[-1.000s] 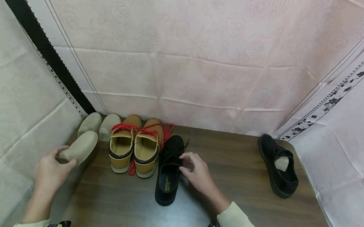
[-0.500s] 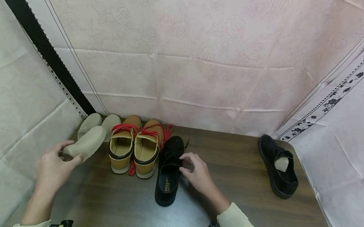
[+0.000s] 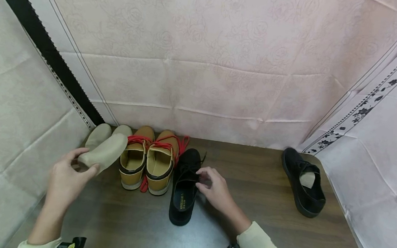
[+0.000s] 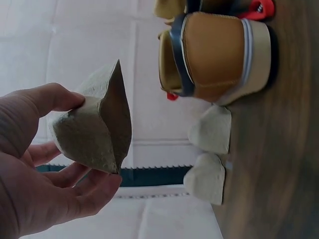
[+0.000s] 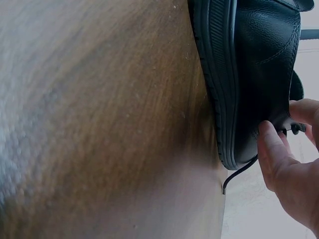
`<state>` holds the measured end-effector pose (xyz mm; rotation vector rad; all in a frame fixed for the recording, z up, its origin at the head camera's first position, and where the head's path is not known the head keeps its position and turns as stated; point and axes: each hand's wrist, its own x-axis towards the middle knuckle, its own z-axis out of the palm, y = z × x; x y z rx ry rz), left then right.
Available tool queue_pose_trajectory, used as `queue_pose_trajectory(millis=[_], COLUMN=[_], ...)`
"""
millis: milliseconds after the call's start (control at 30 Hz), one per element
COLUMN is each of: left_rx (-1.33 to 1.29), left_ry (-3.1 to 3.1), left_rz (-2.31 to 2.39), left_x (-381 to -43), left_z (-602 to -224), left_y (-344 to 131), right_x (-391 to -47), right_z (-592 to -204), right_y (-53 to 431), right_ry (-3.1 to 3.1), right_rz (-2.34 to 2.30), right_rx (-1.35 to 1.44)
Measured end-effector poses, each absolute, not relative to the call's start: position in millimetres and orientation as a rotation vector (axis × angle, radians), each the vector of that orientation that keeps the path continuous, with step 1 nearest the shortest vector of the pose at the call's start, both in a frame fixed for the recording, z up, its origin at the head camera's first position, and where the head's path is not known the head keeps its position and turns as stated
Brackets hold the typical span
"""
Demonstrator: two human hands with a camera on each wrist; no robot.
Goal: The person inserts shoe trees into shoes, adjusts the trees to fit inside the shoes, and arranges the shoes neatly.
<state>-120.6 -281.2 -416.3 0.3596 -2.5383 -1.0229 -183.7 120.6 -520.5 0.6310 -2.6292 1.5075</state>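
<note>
My left hand (image 3: pixel 69 177) holds a pale, moulded paper-pulp shoe insert (image 3: pixel 107 153) by its open end, thumb on one side and fingers on the other. In the left wrist view the hollow of this insert (image 4: pixel 82 134) faces the camera side. Behind it, two similar inserts (image 3: pixel 98 134) stand on the wooden surface, one partly hidden. My right hand (image 3: pixel 215 187) pinches the side edge of a black lace-up shoe (image 3: pixel 182 202) near its laces. In the right wrist view, fingertips touch the leather of the black shoe (image 5: pixel 259 74).
A pair of tan shoes (image 3: pixel 160 164) with red laces stands between the inserts and the black shoe. At the right, another black shoe (image 3: pixel 302 186) has a pale insert (image 3: pixel 307 178) inside. Pale patterned cloth (image 3: pixel 205 88) hangs behind the wooden surface (image 3: pixel 131 229).
My left hand has moved right and slightly up with the insert, which now overlaps the standing inserts in the head view. My right hand and the black shoe have stayed still.
</note>
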Motion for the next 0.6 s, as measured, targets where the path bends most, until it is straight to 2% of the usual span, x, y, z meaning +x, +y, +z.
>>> queue_pose_trajectory(millis=[600], left_rx=[0.13], left_ry=[-2.532], left_rz=[-1.038], left_x=[-127.6], left_z=[-405.4], left_y=[-240.7], right_x=[-184.3], right_z=[-520.3], right_y=[120.9], right_ry=[-2.62], right_rz=[1.519], right_rx=[0.634])
